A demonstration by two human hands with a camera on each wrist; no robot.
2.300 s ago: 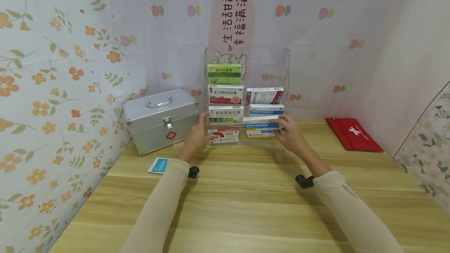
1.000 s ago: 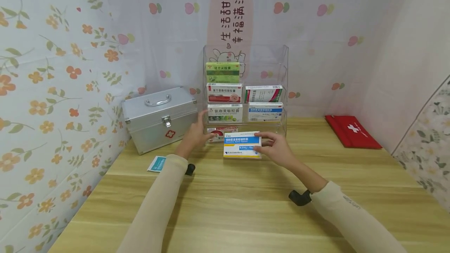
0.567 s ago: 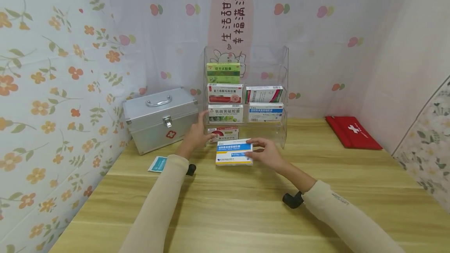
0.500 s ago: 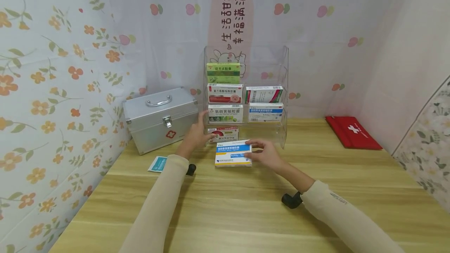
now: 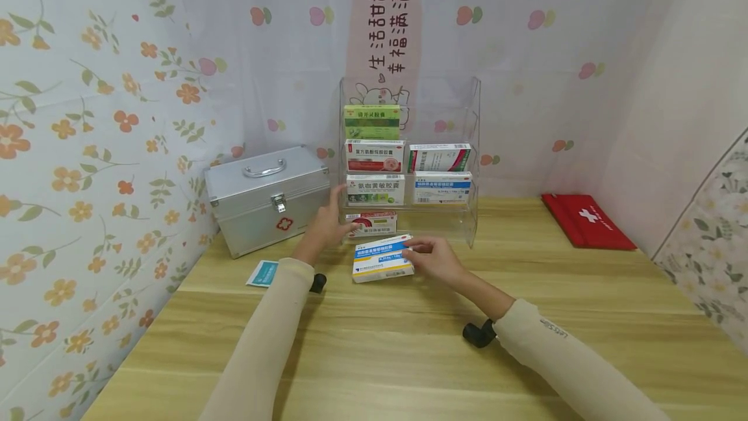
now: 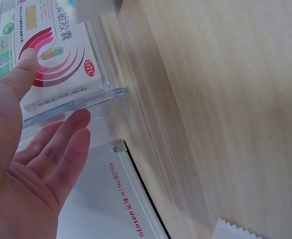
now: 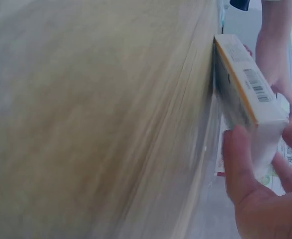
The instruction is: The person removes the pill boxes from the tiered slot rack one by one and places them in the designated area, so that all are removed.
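Wooden table [image 5: 409,343] with pale grain, set in a corner. Left wall [image 5: 87,115] papered white with orange flowers and green leaves. Back wall [image 5: 526,83] hung with pale sheet printed with small pink hearts; a tall pink panel [image 5: 382,12] with black Chinese lettering at its middle. Right wall [image 5: 689,102] plain cream, a strip of floral paper [image 5: 715,245] at its lower edge. Light even and soft, faint shadows on table. No window or floor in view

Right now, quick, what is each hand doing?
Left hand: open, fingers straight, touching the clear rack.
Right hand: holding the blue box by its end, on the table.
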